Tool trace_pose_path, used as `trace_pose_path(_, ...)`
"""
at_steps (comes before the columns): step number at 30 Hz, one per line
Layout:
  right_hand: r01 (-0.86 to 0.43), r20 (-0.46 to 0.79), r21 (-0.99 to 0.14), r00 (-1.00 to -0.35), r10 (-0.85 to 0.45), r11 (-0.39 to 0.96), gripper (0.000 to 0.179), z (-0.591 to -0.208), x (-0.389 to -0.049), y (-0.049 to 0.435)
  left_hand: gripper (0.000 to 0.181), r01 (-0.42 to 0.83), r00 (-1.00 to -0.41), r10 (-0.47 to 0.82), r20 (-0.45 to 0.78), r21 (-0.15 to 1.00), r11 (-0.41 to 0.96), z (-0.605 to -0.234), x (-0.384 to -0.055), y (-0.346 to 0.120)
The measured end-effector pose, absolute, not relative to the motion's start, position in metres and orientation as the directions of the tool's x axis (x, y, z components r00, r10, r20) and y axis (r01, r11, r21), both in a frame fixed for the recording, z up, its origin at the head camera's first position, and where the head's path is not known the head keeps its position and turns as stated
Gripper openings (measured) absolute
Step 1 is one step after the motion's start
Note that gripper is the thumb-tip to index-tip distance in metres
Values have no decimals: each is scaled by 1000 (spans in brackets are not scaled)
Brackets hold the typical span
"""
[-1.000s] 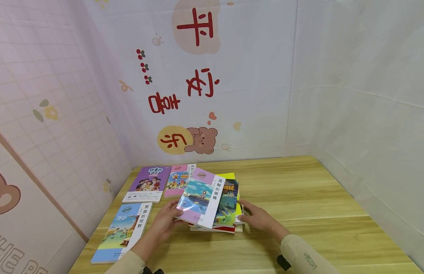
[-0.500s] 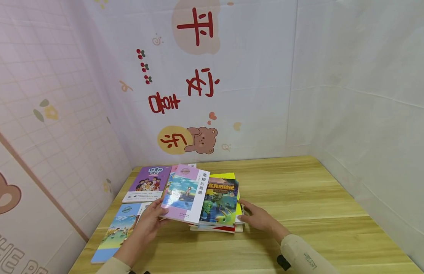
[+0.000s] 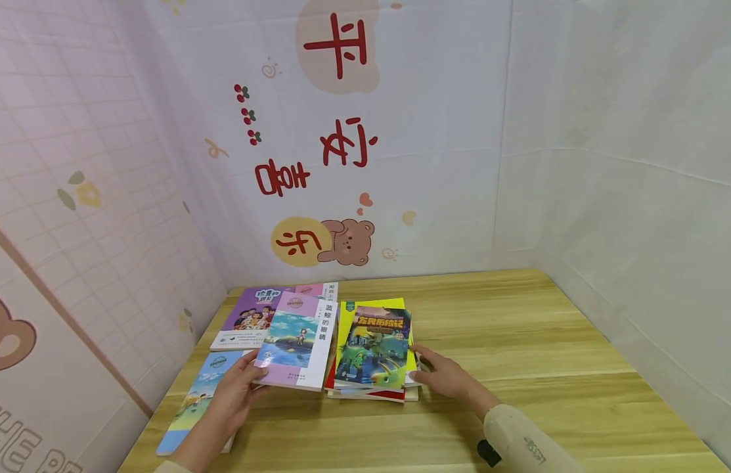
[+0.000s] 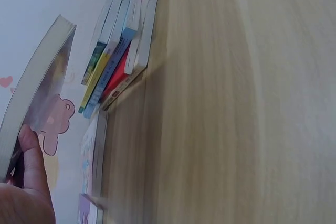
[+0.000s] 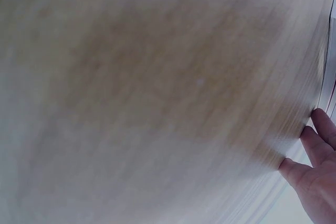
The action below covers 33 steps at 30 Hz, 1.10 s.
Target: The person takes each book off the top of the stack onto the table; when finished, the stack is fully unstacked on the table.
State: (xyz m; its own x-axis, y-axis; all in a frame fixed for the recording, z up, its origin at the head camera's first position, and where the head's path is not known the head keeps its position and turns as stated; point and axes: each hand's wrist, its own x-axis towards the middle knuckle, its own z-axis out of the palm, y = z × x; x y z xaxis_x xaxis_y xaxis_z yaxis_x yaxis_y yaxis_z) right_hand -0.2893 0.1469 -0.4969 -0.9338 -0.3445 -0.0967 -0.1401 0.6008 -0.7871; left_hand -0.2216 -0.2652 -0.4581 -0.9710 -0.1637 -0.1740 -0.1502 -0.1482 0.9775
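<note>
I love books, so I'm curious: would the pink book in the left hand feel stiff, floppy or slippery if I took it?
The pink book would probably bend slightly rather than flop: the left hand holds it near one edge, and the left wrist view shows only a gentle curve. It may be a bit slippery, as it looks glossy.

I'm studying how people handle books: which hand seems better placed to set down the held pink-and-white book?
Probably the left hand: it grips the pink-and-white book above the table, near the blue book. The right hand touches the right side of the book stack.
</note>
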Motion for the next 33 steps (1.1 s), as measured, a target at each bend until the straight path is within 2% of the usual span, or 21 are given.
trace_pose_path(15, -174, -76, -788, -924, -374, 590, 61, -499, -289, 149, 72, -269, -938, -191, -291, 954, -133, -474, -202, -286)
trace_pose_path(25, -162, -82, -787, -929, -362, 595, 61, -500, -291, 148, 76, -326, -915, -186, -359, 927, -184, -498, -188, -283)
trace_pose_path(33, -162, -78, -782, -933, -352, 602, 62, -499, -289, 147, 78, -362, -901, -181, -395, 913, -191, -504, -190, -277)
